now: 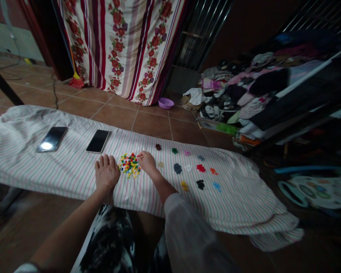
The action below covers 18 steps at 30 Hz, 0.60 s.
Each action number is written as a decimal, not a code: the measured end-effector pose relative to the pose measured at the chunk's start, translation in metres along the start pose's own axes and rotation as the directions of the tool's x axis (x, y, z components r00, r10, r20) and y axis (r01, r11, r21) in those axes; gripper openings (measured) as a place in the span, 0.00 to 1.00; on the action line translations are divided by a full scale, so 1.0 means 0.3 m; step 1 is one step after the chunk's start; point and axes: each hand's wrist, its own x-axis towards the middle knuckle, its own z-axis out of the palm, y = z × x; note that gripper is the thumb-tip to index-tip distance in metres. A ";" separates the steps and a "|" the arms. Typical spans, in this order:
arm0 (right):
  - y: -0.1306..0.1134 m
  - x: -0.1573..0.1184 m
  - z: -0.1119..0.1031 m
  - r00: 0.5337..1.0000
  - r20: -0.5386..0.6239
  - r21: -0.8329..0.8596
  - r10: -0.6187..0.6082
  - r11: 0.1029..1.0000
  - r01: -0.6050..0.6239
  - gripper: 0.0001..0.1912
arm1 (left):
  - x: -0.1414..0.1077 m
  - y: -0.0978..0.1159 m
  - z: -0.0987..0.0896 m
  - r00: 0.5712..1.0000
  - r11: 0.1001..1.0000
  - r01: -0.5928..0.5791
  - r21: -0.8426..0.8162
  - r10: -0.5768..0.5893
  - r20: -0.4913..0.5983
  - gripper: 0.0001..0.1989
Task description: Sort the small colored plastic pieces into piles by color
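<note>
A heap of small mixed-colour pieces (129,165) lies on the striped cloth (147,193). My left hand (107,171) rests flat on the cloth at the heap's left side, fingers stretched out and holding nothing. At the heap's right edge, my right hand (147,162) has its fingertips pinched together; a bit of red shows at them, too small to make out. Right of it lie several one-colour piles, among them brown (158,147), dark green (174,150), dark grey (177,168), red (200,168), yellow (184,185), black (200,184) and light blue (217,187).
Two phones, one with a bright reflection (52,139) and one dark (98,141), lie on the cloth at the left. Beyond are a floral curtain (116,45), a purple basin (166,103), a broom (76,80) and heaped clothes (244,87).
</note>
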 end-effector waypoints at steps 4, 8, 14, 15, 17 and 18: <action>0.000 -0.015 -0.008 1.000 -0.009 -0.009 -0.018 1.000 0.018 0.08 | -0.003 -0.004 0.013 0.999 1.000 -0.016 0.017 0.016 -0.031 0.26; -0.009 -0.028 -0.024 1.000 0.004 -0.019 -0.003 1.000 0.003 0.09 | -0.004 0.000 0.008 0.999 0.999 -0.023 0.033 0.025 -0.035 0.26; -0.016 -0.040 -0.030 1.000 0.021 -0.039 0.015 0.999 -0.015 0.12 | -0.002 0.015 -0.025 1.000 0.998 -0.014 0.057 0.014 0.002 0.26; -0.014 -0.041 -0.029 1.000 0.015 -0.041 0.017 0.999 -0.017 0.12 | -0.002 0.017 -0.030 1.000 0.998 -0.018 0.059 0.018 0.005 0.26; -0.008 -0.043 -0.028 1.000 0.006 -0.020 0.020 1.000 -0.020 0.11 | -0.003 0.020 -0.037 1.000 0.997 -0.028 0.065 0.029 -0.001 0.26; -0.003 -0.043 -0.027 1.000 0.006 0.002 0.015 1.000 -0.015 0.10 | -0.004 0.021 -0.039 0.999 0.997 -0.032 0.068 0.033 -0.008 0.25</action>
